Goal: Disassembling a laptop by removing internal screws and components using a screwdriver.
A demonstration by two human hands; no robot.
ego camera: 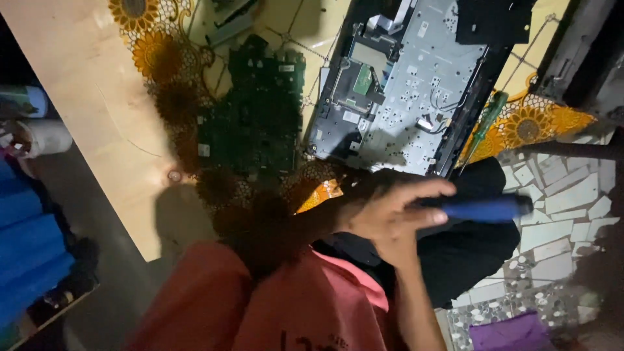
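Observation:
My right hand (pixel 390 218) is closed around the blue handle of a tool (pixel 484 209), which points to the right, just below the table edge. Its tip is not visible. Above the hand, on a sunflower-patterned cloth (pixel 156 55), lies an opened laptop chassis (pixel 406 84) with its grey metal inner plate showing. To the left of the chassis lies a dark green circuit board (pixel 260 117). My left hand is out of sight. A dark shadow covers the near edge of the cloth.
A green-handled screwdriver (pixel 487 123) lies at the chassis's right edge. A bare wooden tabletop (pixel 84 110) extends left of the cloth. Mosaic tile floor (pixel 565 208) shows at right, with a purple cloth (pixel 513 333) on it. Blue objects (pixel 29 253) stand at far left.

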